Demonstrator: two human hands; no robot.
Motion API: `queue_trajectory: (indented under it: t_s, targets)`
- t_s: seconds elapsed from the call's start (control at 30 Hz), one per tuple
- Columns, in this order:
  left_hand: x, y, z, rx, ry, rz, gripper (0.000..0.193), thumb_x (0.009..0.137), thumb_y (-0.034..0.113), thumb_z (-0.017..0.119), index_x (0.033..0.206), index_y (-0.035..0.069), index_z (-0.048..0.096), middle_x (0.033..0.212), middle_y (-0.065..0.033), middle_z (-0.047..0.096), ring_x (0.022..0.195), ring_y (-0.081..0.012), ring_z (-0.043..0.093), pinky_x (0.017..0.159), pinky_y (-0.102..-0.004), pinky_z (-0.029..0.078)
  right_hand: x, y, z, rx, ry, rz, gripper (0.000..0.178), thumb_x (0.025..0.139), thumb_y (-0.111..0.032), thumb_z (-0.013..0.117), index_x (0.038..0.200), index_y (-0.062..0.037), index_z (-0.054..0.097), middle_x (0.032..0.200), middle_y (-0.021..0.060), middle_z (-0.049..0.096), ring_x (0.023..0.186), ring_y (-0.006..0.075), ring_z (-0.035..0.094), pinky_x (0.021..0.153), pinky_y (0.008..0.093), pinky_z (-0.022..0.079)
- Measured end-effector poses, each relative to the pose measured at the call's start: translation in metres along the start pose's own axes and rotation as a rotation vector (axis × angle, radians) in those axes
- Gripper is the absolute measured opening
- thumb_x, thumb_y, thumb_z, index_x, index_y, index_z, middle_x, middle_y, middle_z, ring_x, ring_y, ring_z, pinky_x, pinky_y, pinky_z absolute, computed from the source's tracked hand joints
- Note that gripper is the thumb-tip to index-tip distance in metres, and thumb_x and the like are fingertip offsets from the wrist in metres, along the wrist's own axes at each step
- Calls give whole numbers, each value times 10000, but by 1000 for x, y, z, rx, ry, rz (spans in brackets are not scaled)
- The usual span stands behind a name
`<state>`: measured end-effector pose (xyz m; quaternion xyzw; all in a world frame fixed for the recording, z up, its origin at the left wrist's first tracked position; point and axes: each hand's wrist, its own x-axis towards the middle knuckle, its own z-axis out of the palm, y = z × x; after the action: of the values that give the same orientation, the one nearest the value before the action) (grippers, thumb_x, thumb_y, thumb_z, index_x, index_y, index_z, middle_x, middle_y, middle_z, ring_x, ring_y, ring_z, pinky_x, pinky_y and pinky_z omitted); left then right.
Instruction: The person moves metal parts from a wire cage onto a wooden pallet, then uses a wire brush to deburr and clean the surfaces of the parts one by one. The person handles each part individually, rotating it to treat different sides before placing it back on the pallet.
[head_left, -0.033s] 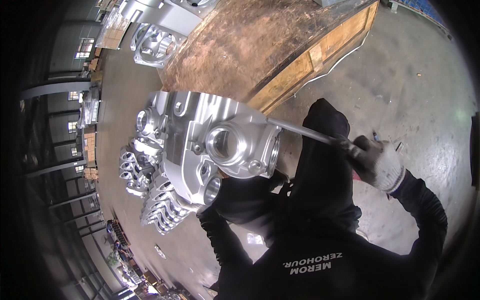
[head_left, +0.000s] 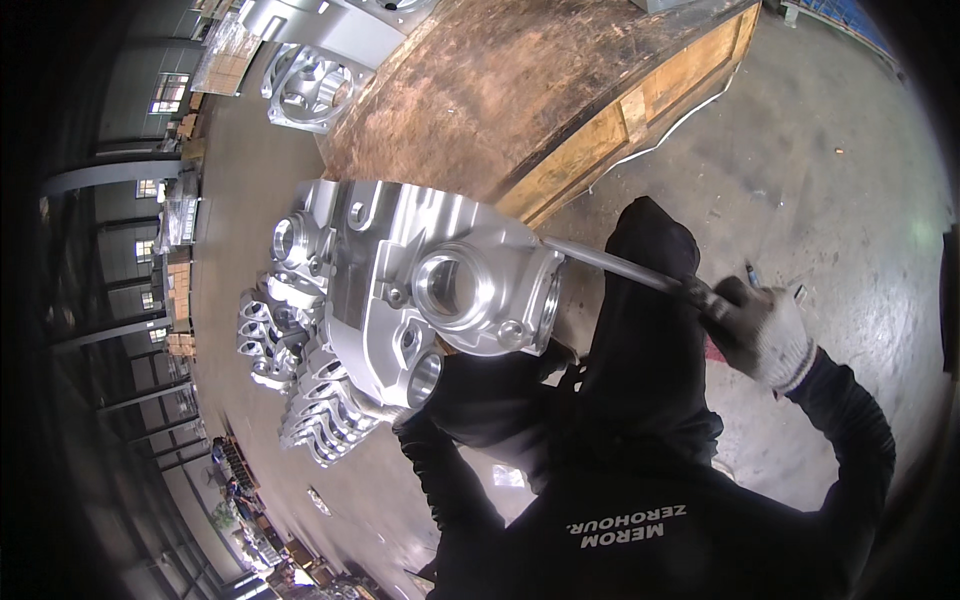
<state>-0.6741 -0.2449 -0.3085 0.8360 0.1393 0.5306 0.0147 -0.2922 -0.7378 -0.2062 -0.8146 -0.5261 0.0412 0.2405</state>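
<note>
A large silver cast-metal housing (head_left: 365,290) with round bored openings lies tilted at the near edge of the wooden bench, in front of my knees. My right hand (head_left: 755,325), in a white glove with dark, soiled fingers, is closed round a long grey metal rod (head_left: 625,267). The rod's far end meets the housing's right upper edge; whether it touches cannot be made out. My left arm (head_left: 435,465) reaches to the housing's lower left side. Only a sliver of my left glove (head_left: 380,409) shows there, with its fingers hidden behind the metal.
The worn brown bench top (head_left: 450,110) stretches away beyond the housing. More silver castings (head_left: 315,90) stand at its far left end. Several ribbed silver castings (head_left: 325,410) are at the left. A small pen-like object (head_left: 752,273) lies on the concrete floor beyond my right hand.
My right hand and the rod have slid slightly to the right, drawing the rod's end a little back along the housing's edge. The housing and my left arm look unmoved.
</note>
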Motion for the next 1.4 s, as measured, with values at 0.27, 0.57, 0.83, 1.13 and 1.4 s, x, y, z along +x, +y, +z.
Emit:
queue_trajectory:
  t_s: [0.27, 0.57, 0.83, 1.13, 1.4]
  targets:
    - [-4, -1, -4, 19, -1, -5, 843, 837, 479, 826, 1397, -49, 482, 1303, -237, 579, 1137, -381, 637, 943, -501, 565, 7, -8, -8, 59, -4, 18, 465, 906, -142, 700, 1367, -124, 639, 850, 95, 630, 595, 248, 627, 481, 364, 475]
    - [-5, -4, 5, 34, 19, 0, 841, 836, 481, 827, 1390, -52, 486, 1293, -234, 582, 1123, -379, 641, 931, -494, 567, -2, -8, -12, 25, -52, 91, 433, 916, -147, 687, 1347, -120, 655, 829, 87, 621, 625, 241, 639, 504, 364, 487]
    - [-3, -3, 4, 41, 17, 12, 839, 835, 483, 827, 1383, -56, 490, 1285, -232, 584, 1110, -377, 645, 921, -489, 569, 8, -12, 8, 39, -33, 83, 547, 889, -120, 709, 1424, -142, 599, 875, 93, 628, 606, 256, 640, 519, 365, 507]
    - [2, -2, 6, 44, 13, 22, 837, 834, 485, 827, 1376, -59, 495, 1275, -229, 587, 1096, -374, 649, 910, -482, 572, 38, -9, 22, -13, 68, 82, 624, 919, -200, 682, 1517, -185, 504, 888, 163, 622, 638, 309, 652, 525, 396, 528]
    - [5, -1, 8, 61, 20, 32, 836, 833, 487, 828, 1369, -63, 498, 1267, -227, 589, 1084, -372, 653, 900, -476, 574, 12, -21, 29, 286, 143, 208, 585, 926, -157, 708, 1485, -180, 539, 914, 136, 663, 587, 312, 654, 504, 403, 513]
